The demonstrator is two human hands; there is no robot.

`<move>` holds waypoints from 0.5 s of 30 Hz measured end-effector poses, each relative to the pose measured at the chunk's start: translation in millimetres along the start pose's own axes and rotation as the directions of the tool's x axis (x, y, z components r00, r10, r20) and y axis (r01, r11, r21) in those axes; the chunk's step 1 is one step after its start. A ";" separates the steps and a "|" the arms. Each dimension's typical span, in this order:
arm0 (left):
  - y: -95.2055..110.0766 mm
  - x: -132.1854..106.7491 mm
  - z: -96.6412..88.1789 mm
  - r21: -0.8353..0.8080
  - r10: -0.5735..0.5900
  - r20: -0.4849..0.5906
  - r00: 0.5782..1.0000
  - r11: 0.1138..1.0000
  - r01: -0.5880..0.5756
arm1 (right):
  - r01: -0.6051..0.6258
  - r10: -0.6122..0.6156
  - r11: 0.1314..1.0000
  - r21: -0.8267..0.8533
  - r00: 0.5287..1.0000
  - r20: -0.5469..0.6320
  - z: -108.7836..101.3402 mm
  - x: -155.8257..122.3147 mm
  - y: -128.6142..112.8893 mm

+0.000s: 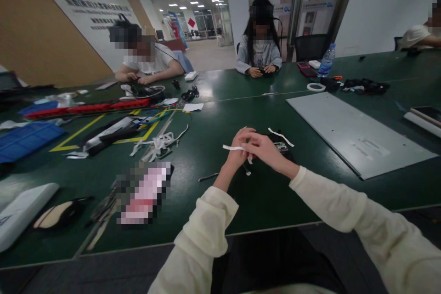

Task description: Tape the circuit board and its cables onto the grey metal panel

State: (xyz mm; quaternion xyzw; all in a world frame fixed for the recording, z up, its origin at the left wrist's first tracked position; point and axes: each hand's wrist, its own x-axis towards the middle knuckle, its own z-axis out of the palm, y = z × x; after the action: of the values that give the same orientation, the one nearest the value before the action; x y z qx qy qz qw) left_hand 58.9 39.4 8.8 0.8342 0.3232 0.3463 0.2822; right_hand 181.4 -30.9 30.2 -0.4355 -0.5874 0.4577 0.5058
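White strip (pixel 230 147) is being pinched at centre frame, left hand (pixel 237 149) and right hand (pixel 267 150) both gripping it with closed fingers above the green table (pixel 206 115). Pulling unevenly, I judge, risks tearing it or letting it slip onto the small dark device (pixel 281 147) beneath.

Inspection from my seat. The green table (pixel 241 101) carries a grey metal panel (pixel 358 135) lying flat to my right. A roll of white tape (pixel 316 87) and a water bottle (pixel 326 60) stand beyond its far corner. To my left I record a long red bar (pixel 89 109), a blue tray (pixel 27 140), yellow marking lines (pixel 144 132) and a tangle of white strips (pixel 158 144). A white case (pixel 24 211) lies at the near left edge. Opposite sit a person in a white shirt (pixel 148 62) and a person in a grey top (pixel 259 50). A third person (pixel 420 34) sits far right.
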 end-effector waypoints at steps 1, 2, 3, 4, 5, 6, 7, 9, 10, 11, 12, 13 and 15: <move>-0.4 -0.5 -0.9 -0.026 -0.005 -0.009 1.000 1.000 0.005 | 0.052 -0.059 0.985 -0.163 0.998 -0.036 6.8 1.7 1.8; -1.2 -0.9 -1.7 -0.049 -0.028 -0.019 0.999 0.998 0.027 | 0.094 -0.123 0.942 -0.324 0.990 -0.071 10.7 2.8 3.5; -2.4 -1.2 -2.1 -0.069 -0.059 -0.026 0.998 0.996 0.057 | 0.115 -0.178 0.881 -0.459 0.979 -0.096 12.4 3.4 4.9; -3.6 -1.5 -2.0 -0.087 -0.085 -0.026 0.996 0.993 0.083 | 0.119 -0.213 0.822 -0.556 0.971 -0.106 12.4 3.5 5.8; -4.5 -1.6 -1.3 -0.103 -0.101 -0.022 0.995 0.990 0.098 | 0.117 -0.228 0.776 -0.620 0.968 -0.103 11.4 3.0 6.2; -5.0 -1.7 -0.2 -0.117 -0.105 -0.017 0.994 0.988 0.102 | 0.114 -0.232 0.743 -0.660 0.968 -0.094 9.8 1.9 6.0; -4.7 -1.8 1.2 -0.129 -0.099 -0.011 0.995 0.987 0.097 | 0.114 -0.231 0.719 -0.685 0.970 -0.080 7.9 0.3 5.5; -1.6 -1.9 4.2 -0.143 -0.068 0.026 0.997 0.987 0.071 | 0.116 -0.222 0.689 -0.715 0.973 -0.056 3.3 -4.3 3.9; 1.1 -2.0 5.6 -0.144 -0.047 0.049 0.998 0.988 0.053 | 0.120 -0.221 0.684 -0.719 0.974 -0.047 0.4 -7.1 2.9; 4.4 -2.1 6.8 -0.139 -0.023 0.075 0.997 0.990 0.034 | 0.130 -0.222 0.688 -0.714 0.974 -0.036 -3.4 -10.2 2.1; 7.8 -2.3 7.9 -0.128 0.001 0.103 0.995 0.992 0.012 | 0.145 -0.223 0.698 -0.701 0.975 -0.020 -8.2 -13.3 1.4; 11.0 -2.5 9.0 -0.108 0.021 0.129 0.991 0.994 -0.007 | 0.160 -0.225 0.711 -0.685 0.974 -0.005 -14.6 -16.2 1.0; 15.6 -3.2 11.4 -0.050 0.029 0.167 0.985 0.999 -0.021 | 0.167 -0.221 0.732 -0.660 0.975 0.001 -33.3 -21.0 1.5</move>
State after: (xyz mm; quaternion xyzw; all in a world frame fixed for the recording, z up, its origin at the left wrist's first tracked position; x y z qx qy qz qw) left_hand 71.1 24.4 11.6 0.8575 0.2793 0.2859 0.3239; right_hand 216.8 -47.8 27.0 -0.5389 -0.7324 0.1501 0.3881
